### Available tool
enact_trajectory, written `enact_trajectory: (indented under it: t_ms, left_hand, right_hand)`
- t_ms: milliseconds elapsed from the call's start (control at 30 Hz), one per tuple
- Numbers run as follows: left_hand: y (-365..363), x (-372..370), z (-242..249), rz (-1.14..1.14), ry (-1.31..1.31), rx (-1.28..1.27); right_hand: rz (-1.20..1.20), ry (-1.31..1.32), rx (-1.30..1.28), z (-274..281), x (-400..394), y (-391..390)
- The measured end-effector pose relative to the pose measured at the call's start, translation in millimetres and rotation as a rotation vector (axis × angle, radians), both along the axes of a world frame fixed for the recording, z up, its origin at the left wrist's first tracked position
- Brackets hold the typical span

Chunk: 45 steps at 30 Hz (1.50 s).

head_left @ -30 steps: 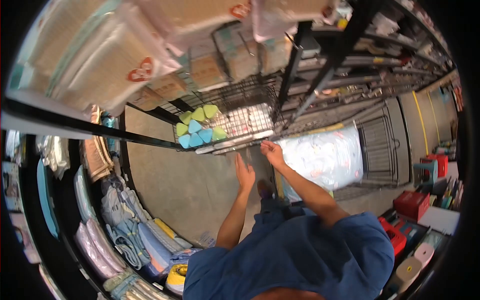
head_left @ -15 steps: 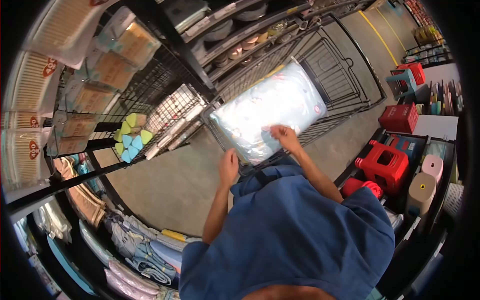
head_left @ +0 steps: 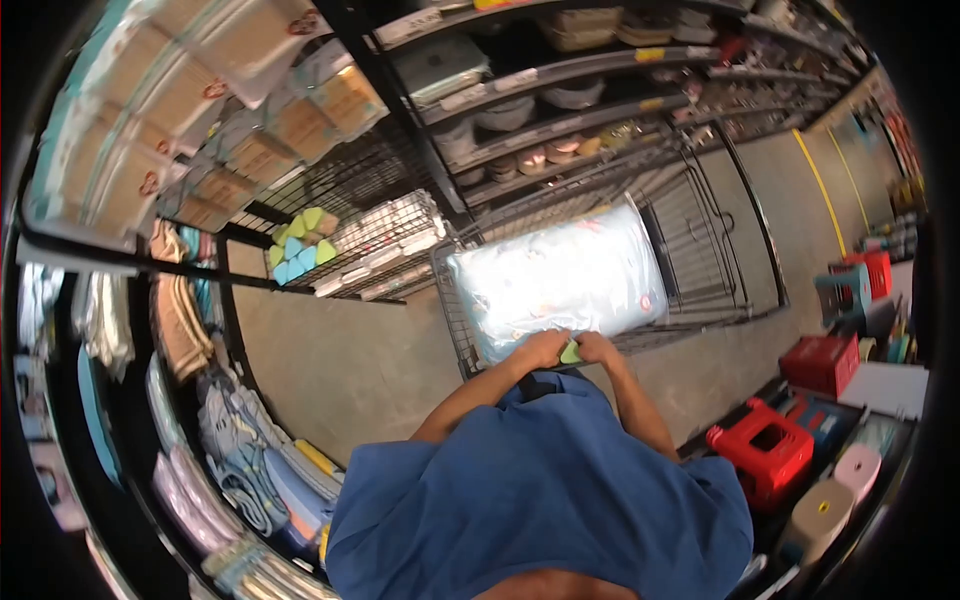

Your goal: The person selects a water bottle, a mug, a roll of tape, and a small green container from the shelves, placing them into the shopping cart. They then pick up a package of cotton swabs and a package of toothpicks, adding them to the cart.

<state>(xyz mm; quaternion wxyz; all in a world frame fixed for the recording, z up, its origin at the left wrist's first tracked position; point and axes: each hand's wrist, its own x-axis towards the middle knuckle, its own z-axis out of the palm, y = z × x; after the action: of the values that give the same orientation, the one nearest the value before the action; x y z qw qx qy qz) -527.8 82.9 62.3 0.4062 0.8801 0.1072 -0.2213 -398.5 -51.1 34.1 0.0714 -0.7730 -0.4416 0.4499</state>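
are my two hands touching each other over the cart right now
Cannot tell. In the head view the left hand and right hand close around a small green item, hiding any contact.

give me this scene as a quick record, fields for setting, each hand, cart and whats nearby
setting: shop aisle with stocked shelves on both sides
left hand: at the near rim of the cart, touching a small green item
right hand: beside the left, on the same green item
grip: both hands closed around the item; which one bears it is unclear
cart: wire, holds a big pale packaged pillow
nearby: basket of coloured sponges on the rack, red stools on the floor
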Motion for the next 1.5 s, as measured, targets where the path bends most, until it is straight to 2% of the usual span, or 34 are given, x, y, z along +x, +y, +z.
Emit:
enact_trajectory:
  t_ms: [67, 133, 200, 233, 267, 333, 367, 400, 433, 467, 500, 533, 600, 633, 700, 733, 800, 900, 1033, 1133, 1233, 1300, 1333, 1433, 1500]
  left_hand:
    - [3.9, -4.7, -0.8, 0.06, 0.036, -0.051]
    - [4.9, -13.5, -1.3, 0.152, -0.054, -0.043]
    - [3.5, -21.3, -4.6, 0.227, -0.105, -0.111]
    - [6.2, -22.5, -5.0, 0.293, -0.151, -0.191]
    - [10.2, -22.4, -6.9, 0.297, -0.154, -0.187]
    - [8.8, -29.7, -14.3, 0.556, -0.24, -0.374]
    - [14.2, -32.5, -25.0, 0.577, -0.214, -0.373]
    - [20.0, -34.1, -7.0, 0.624, -0.285, -0.347]
    - [22.9, -37.5, -10.4, 0.684, -0.307, -0.369]
    - [27.7, -41.1, -6.0, 0.734, -0.315, -0.324]
    - [30.6, -46.6, -22.3, 0.775, -0.346, -0.281]
    - [32.1, -49.9, -5.7, 0.854, -0.318, -0.239]
    - [37.0, -55.5, 37.0, 0.972, -0.413, -0.192]
    - [40.2, -59.8, 40.8, 0.975, -0.414, -0.194]
    - [45.7, -68.4, 45.7, 1.09, -0.601, -0.13]
    - [49.2, -74.2, 51.9, 1.103, -0.605, -0.129]
    - [54.9, -88.0, 64.3, 1.114, -0.626, 0.035]
    - [60.7, -103.3, 84.4, 1.17, -0.67, 0.101]
    - [72.7, -122.3, 94.1, 1.187, -0.701, 0.093]
    - [82.2, -133.3, 102.3, 1.142, -0.624, 0.17]
    - [92.9, -137.3, 114.9, 1.188, -0.64, 0.077]
    - [111.3, -139.7, 136.4, 1.17, -0.661, -0.066]
    - [124.1, -141.2, 147.2, 1.177, -0.682, -0.059]
    - [171.4, -144.2, 184.5, 1.116, -0.833, -0.01]
    - [202.3, -147.2, 208.6, 0.995, -0.931, 0.193]
  right_hand:
    - [-0.001, 0.001, -0.018, 0.2, -1.0, 4.1]
    - [0.035, 0.007, 0.032, 1.3, 3.6, 5.4]
    - [-0.019, 0.167, 0.061, 12.2, 10.1, 5.5]
    - [-0.119, 0.325, -0.033, 9.4, 13.9, 5.4]
    - [-0.114, 0.324, -0.03, 5.5, 18.6, 6.8]
    - [-0.167, 0.319, 0.232, -4.2, 15.9, -1.5]
    - [-0.281, 0.446, 0.133, 35.3, 12.8, 10.4]
    - [-0.294, 0.457, 0.189, 35.1, 11.0, 16.4]
    - [-0.236, 0.432, 0.114, 57.8, 9.7, 30.0]
    - [-0.128, 0.325, 0.361, 38.4, 5.5, 33.2]
    - [-0.156, 0.414, 0.409, 49.4, -0.2, 41.8]
    - [-0.163, 0.416, 0.397, 49.6, -7.7, 49.7]
    - [-0.208, 0.399, 0.539, 49.4, -22.7, 65.9]
    - [-0.204, 0.398, 0.537, 52.8, -31.0, 73.1]
    - [-0.283, 0.424, 0.548, 64.2, -44.8, 86.6]
    - [-0.269, 0.424, 0.544, 70.7, -50.6, 92.9]
    - [-0.265, 0.466, 0.548, 84.0, -62.7, 105.9]
    - [-0.259, 0.559, 0.614, 81.8, -79.1, 122.7]
    - [-0.195, 0.534, 0.687, 97.5, -100.6, 148.9]
    - [-0.176, 0.404, 0.631, 115.4, -113.6, 169.3]
    - [-0.159, 0.318, 0.651, 139.7, -122.0, 190.8]
    - [-0.118, 0.227, 0.736, 165.7, -126.8, 211.7]
    - [-0.101, 0.219, 0.749, 178.3, -129.2, 225.1]
    - [-0.031, 0.002, 0.958, 212.7, -134.3, 269.3]
    - [-0.016, 0.008, 1.016, 230.0, -136.8, 303.4]
